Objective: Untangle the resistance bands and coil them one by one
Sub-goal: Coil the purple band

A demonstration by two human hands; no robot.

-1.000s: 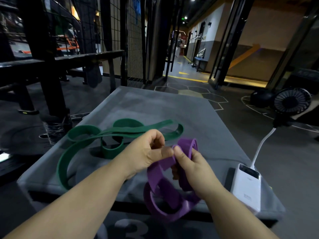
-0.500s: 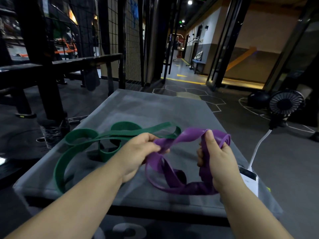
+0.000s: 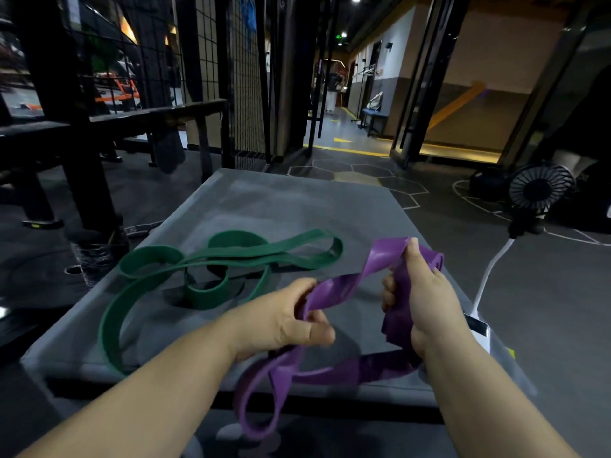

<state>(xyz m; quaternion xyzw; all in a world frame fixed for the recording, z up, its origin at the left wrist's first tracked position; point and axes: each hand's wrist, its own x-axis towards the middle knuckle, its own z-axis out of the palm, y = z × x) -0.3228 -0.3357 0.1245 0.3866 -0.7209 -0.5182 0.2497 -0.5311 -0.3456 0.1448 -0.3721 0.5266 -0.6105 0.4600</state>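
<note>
1. The step in hand looked to be working the twists out of the wide purple rubber resistance band (image 3: pixel 334 292), held up between both hands above the near part of the grey padded platform (image 3: pixel 297 206); the narrower dark green rubber band (image 3: pixel 231 256) lay in loose loops on the platform's left part, apart from the purple one, so coiling seemed not yet begun.
2. To do it well, the span between the hands would want turning flat first; it showed a twist, and rolling over a twist would probably give a lumpy coil; one hand anchoring while the other ran along the strap seemed surest.
3. The slack wanted minding; a long loop hung below the left hand, past the platform's front edge, and could re-twist if pulled quickly.
4. The left hand (image 3: pixel 284 322) was closed about the band, fingers curled over the strap and thumb lying forward beneath it.
5. The right hand (image 3: pixel 420 292) stood higher and further out, gripping a gathered fold; its thumb pointed up along the strap, its fingers wrapped round the bunch.
6. A white rectangular power bank (image 3: pixel 477 325) lay just beside the right wrist; a swinging band might catch it.
</note>
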